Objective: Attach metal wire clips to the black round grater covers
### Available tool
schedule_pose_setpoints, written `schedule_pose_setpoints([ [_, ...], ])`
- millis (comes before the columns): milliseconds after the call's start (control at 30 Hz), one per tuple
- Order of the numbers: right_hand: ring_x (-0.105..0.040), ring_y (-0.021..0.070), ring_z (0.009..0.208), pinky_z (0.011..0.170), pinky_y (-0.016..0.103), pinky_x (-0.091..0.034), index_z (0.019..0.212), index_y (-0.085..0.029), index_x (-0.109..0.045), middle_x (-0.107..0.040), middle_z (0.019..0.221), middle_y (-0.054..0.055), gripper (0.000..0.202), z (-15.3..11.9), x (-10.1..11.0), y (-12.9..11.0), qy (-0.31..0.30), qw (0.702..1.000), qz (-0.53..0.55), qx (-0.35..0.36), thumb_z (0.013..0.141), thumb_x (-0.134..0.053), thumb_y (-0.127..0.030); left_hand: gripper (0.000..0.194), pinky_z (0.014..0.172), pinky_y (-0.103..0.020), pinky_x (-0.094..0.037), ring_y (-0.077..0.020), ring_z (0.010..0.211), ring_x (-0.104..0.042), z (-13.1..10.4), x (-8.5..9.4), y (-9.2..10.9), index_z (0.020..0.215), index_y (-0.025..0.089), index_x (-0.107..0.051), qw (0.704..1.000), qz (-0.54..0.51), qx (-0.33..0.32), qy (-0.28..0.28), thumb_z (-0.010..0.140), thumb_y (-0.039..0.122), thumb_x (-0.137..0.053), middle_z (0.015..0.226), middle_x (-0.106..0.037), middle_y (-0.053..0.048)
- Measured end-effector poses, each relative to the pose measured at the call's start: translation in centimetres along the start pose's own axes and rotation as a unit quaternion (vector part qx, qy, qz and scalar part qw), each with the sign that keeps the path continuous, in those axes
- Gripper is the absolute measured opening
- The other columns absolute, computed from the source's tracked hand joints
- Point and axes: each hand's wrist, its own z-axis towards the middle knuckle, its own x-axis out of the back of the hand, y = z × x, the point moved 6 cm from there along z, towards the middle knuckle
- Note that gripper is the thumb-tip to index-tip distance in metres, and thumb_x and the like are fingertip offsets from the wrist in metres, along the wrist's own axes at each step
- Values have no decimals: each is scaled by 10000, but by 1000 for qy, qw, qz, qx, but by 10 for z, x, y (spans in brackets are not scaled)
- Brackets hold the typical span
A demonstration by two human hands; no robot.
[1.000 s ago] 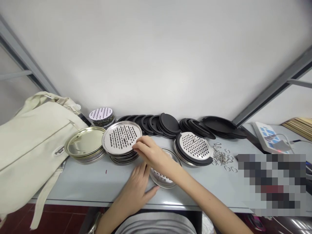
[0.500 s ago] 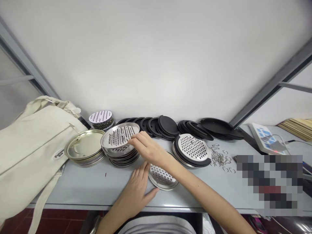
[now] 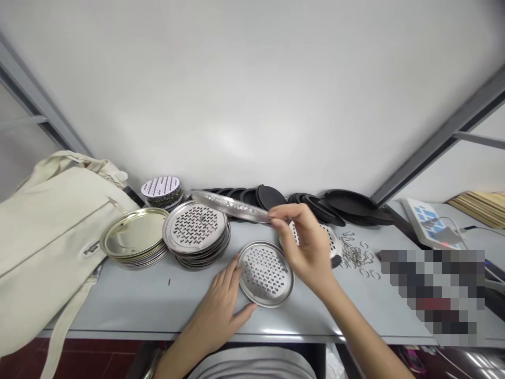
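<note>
My right hand (image 3: pixel 305 239) pinches the edge of a round metal grater disc (image 3: pixel 232 206), held tilted nearly edge-on above the table. My left hand (image 3: pixel 223 302) lies on the table with fingers and thumb stretched apart. Its fingertips touch the left rim of another grater disc (image 3: pixel 266 275), which lies flat in front of me. A stack of similar grater discs (image 3: pixel 197 229) stands to the left, beyond my left hand. Partly behind my right hand is a grater with a black rim (image 3: pixel 335 260).
Shiny gold-coloured lids (image 3: pixel 136 231) are stacked beside a cream bag (image 3: pixel 59 237) at left. Small grater discs (image 3: pixel 161 187), black round parts (image 3: pixel 272 197) and a black tray (image 3: pixel 349 202) line the wall. Metal rings (image 3: pixel 357 255) lie right, near a blurred-out patch (image 3: pixel 434 295).
My right hand has lifted a grater disc off the left stack and brought it up and to the right. My left hand has stayed beside the disc on the table.
</note>
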Motion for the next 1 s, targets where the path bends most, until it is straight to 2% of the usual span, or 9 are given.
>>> schedule_pose_setpoints([
  [100, -536, 139, 685, 657, 257, -438, 898, -223, -596, -561, 748, -4, 77, -27, 27, 25, 6, 976, 111, -189, 928, -585, -293, 515, 1038, -494, -441, -329, 1330, -424, -2, 2, -1, 1349, 147, -436, 1000, -20, 14, -6, 927, 431, -519, 1503, -356, -187],
  [167, -476, 130, 629, 604, 236, -395, 864, -221, -592, -493, 655, -29, 177, -52, 33, 40, -4, 933, 193, -305, 902, -611, -392, 476, 1001, -495, -481, -324, 1266, -499, -4, 4, -1, 1337, 182, -465, 999, -42, 20, -14, 924, 409, -529, 1411, -488, -161],
  [233, -442, 125, 629, 624, 241, -387, 799, -200, -587, -480, 654, -27, 263, -79, 30, 51, -42, 876, 262, -403, 854, -657, -448, 476, 991, -483, -503, -308, 1228, -538, -5, 8, -1, 1369, 232, -452, 997, -77, 23, -15, 920, 363, -539, 1330, -574, -110],
  [333, -397, 114, 607, 607, 230, -375, 745, -176, -600, -453, 631, -34, 346, -114, 26, 60, -51, 806, 312, -499, 746, -756, -485, 574, 1026, -423, -494, -277, 1251, -526, -5, 17, -4, 1448, 257, -353, 990, -132, 46, -7, 907, 279, -543, 1365, -552, -61],
  [467, -346, 88, 567, 557, 200, -340, 679, -159, -598, -417, 606, -47, 340, -143, 24, 70, -21, 754, 352, -554, 732, -787, -436, 596, 1102, -418, -420, -244, 1309, -474, -3, 21, -7, 1454, 249, -344, 992, -113, 55, -4, 884, 114, -453, 1454, -455, -68],
  [600, -373, 80, 559, 562, 200, -381, 690, -139, -645, -435, 607, -41, 293, -161, 21, 84, 16, 713, 396, -578, 727, -804, -383, 547, 1077, -442, -443, -231, 1293, -493, -3, 19, -10, 1449, 222, -311, 992, -101, 71, 13, 917, 97, -347, 1414, -495, -100],
  [833, -480, 81, 546, 561, 196, -466, 824, -134, -713, -546, 621, -25, 272, -171, 15, 97, 83, 689, 390, -605, 649, -862, -278, 435, 1070, -407, -451, -214, 1297, -487, -3, 11, -16, 1432, 232, -311, 982, -138, 116, 47, 998, 207, -300, 1402, -496, -99],
  [933, -538, 80, 564, 602, 186, -500, 874, -143, -714, -587, 633, -24, 310, -173, 15, 98, 110, 679, 393, -611, 627, -877, -236, 429, 1110, -423, -403, -213, 1343, -426, -3, 8, -16, 1429, 243, -334, 986, -122, 108, 44, 1004, 212, -288, 1448, -439, -85],
  [1000, -580, 89, 604, 637, 190, -521, 909, -147, -716, -635, 688, -7, 348, -174, 17, 100, 125, 683, 389, -606, 613, -880, -227, 433, 1123, -425, -387, -210, 1362, -399, -2, 7, -15, 1430, 250, -346, 988, -113, 101, 37, 1004, 204, -283, 1469, -410, -73],
])
